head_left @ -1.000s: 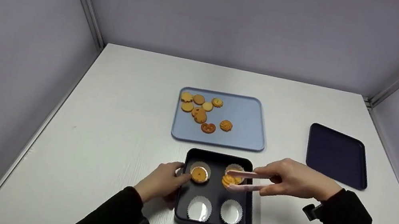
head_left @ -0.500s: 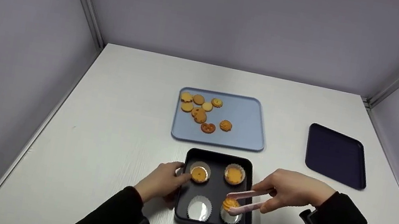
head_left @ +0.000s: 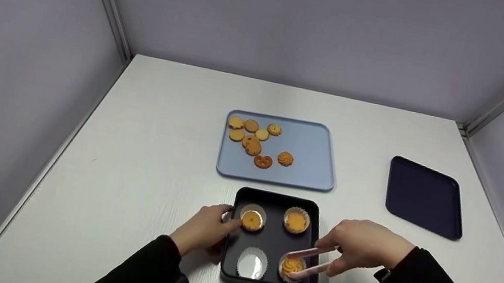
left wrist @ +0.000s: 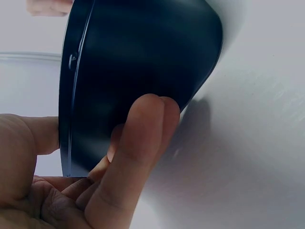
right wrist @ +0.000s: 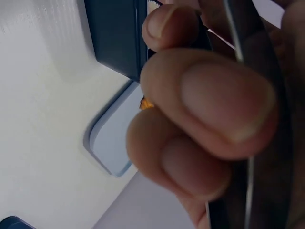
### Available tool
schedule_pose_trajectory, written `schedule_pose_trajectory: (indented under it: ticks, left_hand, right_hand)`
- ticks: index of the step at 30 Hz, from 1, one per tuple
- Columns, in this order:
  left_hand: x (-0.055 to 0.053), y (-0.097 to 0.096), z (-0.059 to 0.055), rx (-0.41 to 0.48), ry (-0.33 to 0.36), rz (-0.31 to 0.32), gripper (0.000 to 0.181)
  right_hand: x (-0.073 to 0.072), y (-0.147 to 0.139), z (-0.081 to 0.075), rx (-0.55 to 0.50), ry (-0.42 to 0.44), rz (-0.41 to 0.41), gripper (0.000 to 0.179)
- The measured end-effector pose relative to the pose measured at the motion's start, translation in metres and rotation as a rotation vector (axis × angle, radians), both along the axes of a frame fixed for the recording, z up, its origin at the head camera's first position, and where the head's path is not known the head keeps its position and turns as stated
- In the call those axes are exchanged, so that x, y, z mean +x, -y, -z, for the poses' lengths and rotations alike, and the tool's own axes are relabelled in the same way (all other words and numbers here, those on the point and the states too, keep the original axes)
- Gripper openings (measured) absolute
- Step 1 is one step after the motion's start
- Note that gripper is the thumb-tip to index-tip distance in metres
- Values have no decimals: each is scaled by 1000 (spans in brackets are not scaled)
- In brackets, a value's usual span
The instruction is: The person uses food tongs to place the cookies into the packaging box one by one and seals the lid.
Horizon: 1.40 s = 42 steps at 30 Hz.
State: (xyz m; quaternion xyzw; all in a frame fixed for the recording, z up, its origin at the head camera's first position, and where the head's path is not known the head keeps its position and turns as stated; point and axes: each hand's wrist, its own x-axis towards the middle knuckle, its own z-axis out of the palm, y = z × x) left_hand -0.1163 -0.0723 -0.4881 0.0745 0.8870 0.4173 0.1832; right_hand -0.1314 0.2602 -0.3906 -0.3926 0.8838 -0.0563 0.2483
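Observation:
In the head view, my left hand (head_left: 205, 228) grips the left wall of a black square box (head_left: 272, 241), thumb over the rim. The left wrist view shows the fingers against the box's outer side (left wrist: 138, 52). My right hand (head_left: 365, 243) holds pink tongs (head_left: 311, 252); their tips stand either side of a swirl cookie (head_left: 293, 266) inside the near right paper cup (head_left: 282, 271). Both far cups hold a cookie: a round one (head_left: 251, 220) at left, a yellow one (head_left: 296, 221) at right. The near left paper cup (head_left: 252, 263) has no cookie in it.
Behind the box lies a light blue tray (head_left: 313, 157) bearing several cookies, among them a pretzel (head_left: 263, 162) and another swirl cookie (head_left: 285, 158). A dark navy tray (head_left: 427, 197) sits at the right. Grey walls (head_left: 272, 22) enclose the white table (head_left: 154, 145).
My right hand has brought the tongs and swirl cookie from over the far right cup toward me and down into the near right cup. The left hand has stayed on the box.

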Motion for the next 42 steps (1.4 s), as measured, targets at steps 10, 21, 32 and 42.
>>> schedule_pose_trajectory:
  ticks: [10, 21, 32, 42]
  left_hand:
    - [2, 0, -3, 6, 13, -6, 58]
    - [1, -1, -2, 2, 3, -4, 57]
    - [3, 0, -3, 16, 5, 2, 57]
    - [2, 0, -2, 10, 1, 1, 57]
  right_hand:
    - [3, 6, 0, 47, -100, -9, 28]
    - [1, 4, 0, 41, -95, 6, 40]
    - [-11, -8, -17, -69, -58, -2, 45]
    - [-27, -14, -25, -130, -80, 115, 55]
